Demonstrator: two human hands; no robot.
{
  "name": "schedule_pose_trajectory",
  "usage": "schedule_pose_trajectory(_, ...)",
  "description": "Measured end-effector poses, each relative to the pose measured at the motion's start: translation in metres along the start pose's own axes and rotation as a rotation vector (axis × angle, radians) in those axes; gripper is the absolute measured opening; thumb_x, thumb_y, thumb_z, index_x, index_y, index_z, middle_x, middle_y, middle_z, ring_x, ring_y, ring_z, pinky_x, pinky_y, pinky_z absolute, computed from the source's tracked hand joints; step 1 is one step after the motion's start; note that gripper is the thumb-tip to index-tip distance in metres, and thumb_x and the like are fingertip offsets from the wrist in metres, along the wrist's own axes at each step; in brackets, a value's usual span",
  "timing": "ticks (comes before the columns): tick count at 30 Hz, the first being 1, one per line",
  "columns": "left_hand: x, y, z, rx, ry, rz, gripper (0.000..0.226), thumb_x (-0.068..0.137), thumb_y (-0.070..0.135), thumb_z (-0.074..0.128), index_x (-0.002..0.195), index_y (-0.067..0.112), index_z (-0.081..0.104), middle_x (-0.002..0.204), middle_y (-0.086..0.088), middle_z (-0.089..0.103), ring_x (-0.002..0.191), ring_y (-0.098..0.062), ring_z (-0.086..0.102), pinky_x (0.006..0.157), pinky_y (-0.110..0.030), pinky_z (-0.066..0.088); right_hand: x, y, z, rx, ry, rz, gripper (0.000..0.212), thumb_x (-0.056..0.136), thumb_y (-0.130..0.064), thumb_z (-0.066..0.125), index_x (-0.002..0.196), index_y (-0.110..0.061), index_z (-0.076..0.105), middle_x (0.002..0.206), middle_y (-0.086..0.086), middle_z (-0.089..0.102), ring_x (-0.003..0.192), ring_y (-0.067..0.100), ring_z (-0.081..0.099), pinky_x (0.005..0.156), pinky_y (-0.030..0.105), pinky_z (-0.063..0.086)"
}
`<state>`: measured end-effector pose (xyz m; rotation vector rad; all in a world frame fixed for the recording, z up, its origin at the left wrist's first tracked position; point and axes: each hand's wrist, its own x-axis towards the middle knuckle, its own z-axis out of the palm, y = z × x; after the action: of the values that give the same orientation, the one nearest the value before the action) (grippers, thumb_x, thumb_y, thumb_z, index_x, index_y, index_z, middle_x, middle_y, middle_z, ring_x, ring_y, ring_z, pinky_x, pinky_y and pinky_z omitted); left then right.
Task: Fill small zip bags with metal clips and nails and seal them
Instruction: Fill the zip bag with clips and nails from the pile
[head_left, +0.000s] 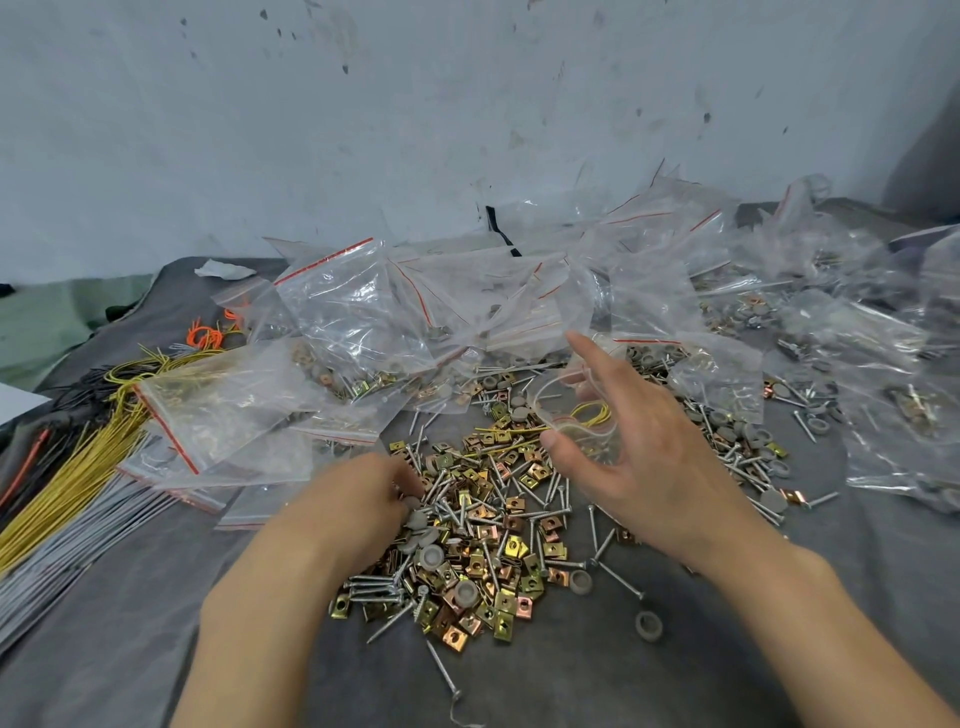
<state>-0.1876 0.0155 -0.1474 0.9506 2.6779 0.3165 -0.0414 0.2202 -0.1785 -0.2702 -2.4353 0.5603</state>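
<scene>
A heap of brass-coloured metal clips and silver nails (493, 525), mixed with grey round caps, lies on the grey cloth in front of me. My left hand (358, 499) rests on the heap's left edge with its fingers curled down around some of the pieces; the fingertips are partly hidden. My right hand (660, 457) hovers over the heap's right side. Its index finger points up, and a small clear zip bag (571, 421) hangs between thumb and fingers. A yellow wire shows through the bag.
Many clear zip bags with red seal lines (363, 312) pile up behind the heap and to the right, several holding parts. Flat empty bags (218, 421) lie at the left beside bundles of yellow and grey wire ties (78, 483). A stained wall stands behind.
</scene>
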Motion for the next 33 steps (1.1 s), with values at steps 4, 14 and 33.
schedule_pose_trajectory(4, 0.001, -0.001, 0.001, -0.008, 0.02, -0.012, 0.018, 0.099, 0.018, 0.053, 0.111, 0.027, 0.062, 0.114, 0.004, 0.06, 0.1, -0.013, 0.056, 0.082, -0.026, 0.045, 0.0, 0.0, 0.0, 0.007, 0.003, 0.003, 0.077, 0.092, -0.066, 0.046, 0.155, -0.041, 0.01, 0.132, -0.019, 0.051, 0.117, -0.005, 0.045, 0.105, 0.03, 0.033)
schedule_pose_trajectory(14, -0.003, 0.005, -0.006, -0.147, 0.133, 0.065, 0.012, 0.098, 0.022, 0.053, 0.092, 0.033, 0.053, 0.095, 0.014, 0.062, 0.074, -0.001, 0.059, 0.065, -0.021, 0.044, 0.0, 0.0, 0.0, -0.004, 0.0, -0.009, 0.076, 0.092, -0.066, 0.045, 0.155, -0.039, 0.011, 0.131, -0.016, 0.053, 0.118, 0.001, 0.05, 0.107, 0.031, 0.033)
schedule_pose_trajectory(33, -0.007, 0.054, -0.008, -0.497, 0.629, 0.408, 0.013, 0.094, 0.025, 0.057, 0.103, 0.033, 0.062, 0.083, 0.02, 0.063, 0.077, 0.006, 0.057, 0.063, -0.015, 0.04, 0.001, -0.003, 0.002, -0.028, -0.004, -0.023, 0.077, 0.093, -0.066, 0.044, 0.156, -0.038, 0.009, 0.142, -0.011, 0.051, 0.127, 0.006, 0.049, 0.111, 0.033, 0.033)
